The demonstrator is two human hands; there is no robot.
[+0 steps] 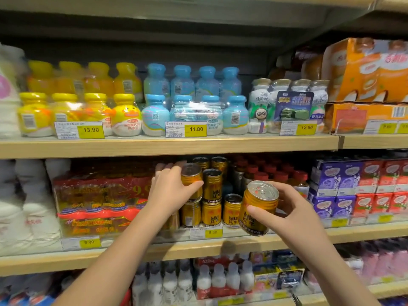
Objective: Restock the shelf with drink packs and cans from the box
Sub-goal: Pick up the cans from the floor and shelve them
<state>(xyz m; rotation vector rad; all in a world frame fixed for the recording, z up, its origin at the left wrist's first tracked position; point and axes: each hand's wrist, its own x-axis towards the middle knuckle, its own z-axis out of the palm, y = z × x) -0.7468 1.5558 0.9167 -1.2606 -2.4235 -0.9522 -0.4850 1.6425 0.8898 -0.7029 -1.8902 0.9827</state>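
Gold Red Bull cans (212, 198) stand stacked two high on the middle wooden shelf (172, 247), above a 6.00 price tag. My left hand (171, 189) grips an upper-row gold can (191, 176) at the left end of the stack. My right hand (293, 203) holds another gold can (258, 207) in front of the shelf, tilted, its silver top facing me. A single can (231, 209) stands on the lower row just left of the held one. The box is out of view.
Red shrink-wrapped drink packs (99, 204) sit left of the cans, red-capped bottles (265, 171) behind, purple and red cartons (357, 186) to the right. Yellow, blue and white bottle packs fill the upper shelf (167, 145). White bottles (220, 281) stand on the lower shelf.
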